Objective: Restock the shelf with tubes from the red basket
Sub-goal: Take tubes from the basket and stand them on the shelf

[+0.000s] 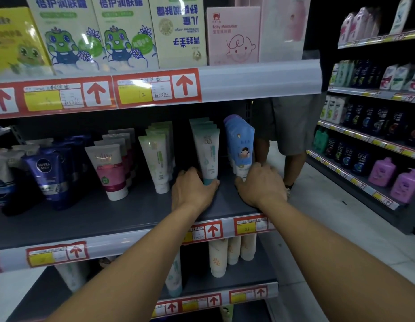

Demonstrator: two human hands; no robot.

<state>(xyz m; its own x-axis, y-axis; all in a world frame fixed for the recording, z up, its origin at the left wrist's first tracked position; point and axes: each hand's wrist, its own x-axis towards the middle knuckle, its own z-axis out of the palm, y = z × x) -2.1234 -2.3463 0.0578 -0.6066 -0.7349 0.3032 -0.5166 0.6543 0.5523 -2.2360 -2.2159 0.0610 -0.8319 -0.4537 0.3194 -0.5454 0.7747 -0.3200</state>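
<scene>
Head view shows our two hands reaching into the middle shelf (123,212). Our left hand (192,190) has its fingers (212,183) curled round the teal cap at the bottom of the white and teal tube (207,154), and it holds that tube. Our right hand (260,184) has its fingers curled at the bottom of the blue tube (240,145). It seems to hold the cap, but the hand hides the fingertips.

Both tubes stand straight up on their caps, long way pointing up. Each tube is just in front of its own hand, and more tubes of the same kind stand in a row behind it. The two rows are near each other with a small gap between.

We think the tubes now need a little push back so they line up with their rows.

We cannot see the red basket. To the left stand green and white tubes (157,159), pink tubes (109,170) and dark blue Nivea Men tubes (46,173).
</scene>
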